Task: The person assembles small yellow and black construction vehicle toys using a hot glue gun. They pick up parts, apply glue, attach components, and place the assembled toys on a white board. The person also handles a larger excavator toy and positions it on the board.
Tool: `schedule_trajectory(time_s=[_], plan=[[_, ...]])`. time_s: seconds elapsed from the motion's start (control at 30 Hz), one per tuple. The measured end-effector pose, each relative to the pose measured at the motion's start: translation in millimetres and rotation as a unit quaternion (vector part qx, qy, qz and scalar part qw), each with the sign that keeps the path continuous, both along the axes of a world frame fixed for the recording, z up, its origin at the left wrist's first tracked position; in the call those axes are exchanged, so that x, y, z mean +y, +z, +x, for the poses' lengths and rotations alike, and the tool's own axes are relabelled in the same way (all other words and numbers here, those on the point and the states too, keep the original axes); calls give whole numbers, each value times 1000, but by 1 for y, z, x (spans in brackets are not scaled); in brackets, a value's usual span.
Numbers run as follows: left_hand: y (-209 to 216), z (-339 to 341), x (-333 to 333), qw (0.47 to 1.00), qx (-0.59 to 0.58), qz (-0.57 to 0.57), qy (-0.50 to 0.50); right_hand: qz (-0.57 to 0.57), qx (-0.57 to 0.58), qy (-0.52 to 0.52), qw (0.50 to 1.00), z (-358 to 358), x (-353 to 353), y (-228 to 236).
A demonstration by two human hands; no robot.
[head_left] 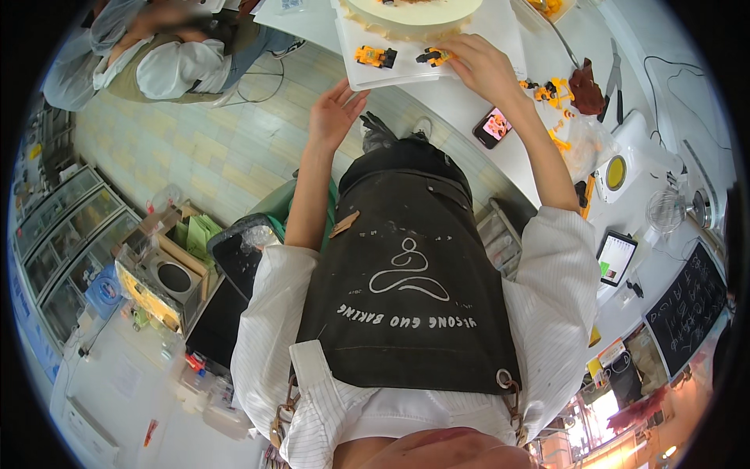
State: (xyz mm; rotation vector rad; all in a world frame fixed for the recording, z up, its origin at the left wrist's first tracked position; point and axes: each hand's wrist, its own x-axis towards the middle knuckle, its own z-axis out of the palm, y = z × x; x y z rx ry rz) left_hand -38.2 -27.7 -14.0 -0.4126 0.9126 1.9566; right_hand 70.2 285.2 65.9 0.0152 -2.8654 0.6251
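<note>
At the top of the view stands a pale round cake (422,28) with a ruffled base, on a white board (406,76). A small yellow and black toy construction vehicle (375,57) sits on the board in front of the cake. To its right, my right hand (482,72) pinches a second such toy vehicle (432,57) at its right end, low over the board or on it. My left hand (334,117) is open, palm up, its fingertips at the board's front left corner; whether they touch its underside I cannot tell.
Right of the board, the white table holds more yellow toy pieces (553,92), a phone (493,127), a brown crumpled piece (586,87), a plastic bag (587,144), a whisk (666,209) and a tablet (617,257). Another person (183,66) sits at the upper left. A bin (246,242) stands left of me.
</note>
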Motion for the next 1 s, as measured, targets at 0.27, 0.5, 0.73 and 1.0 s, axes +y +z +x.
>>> schedule_trajectory(time_s=[0.27, 0.5, 0.73, 1.0], plan=[[2, 0, 2, 1000, 13, -21, -6, -3, -7, -4, 1000, 1, -1, 3], [2, -1, 2, 1000, 16, -24, -9, -6, -12, -8, 1000, 0, 0, -1], [1, -3, 3, 999, 17, -25, -11, -9, -24, -18, 1000, 1, -1, 1], [-2, -3, 0, 1000, 6, -10, -2, -7, -48, -20, 999, 1, -5, 3]])
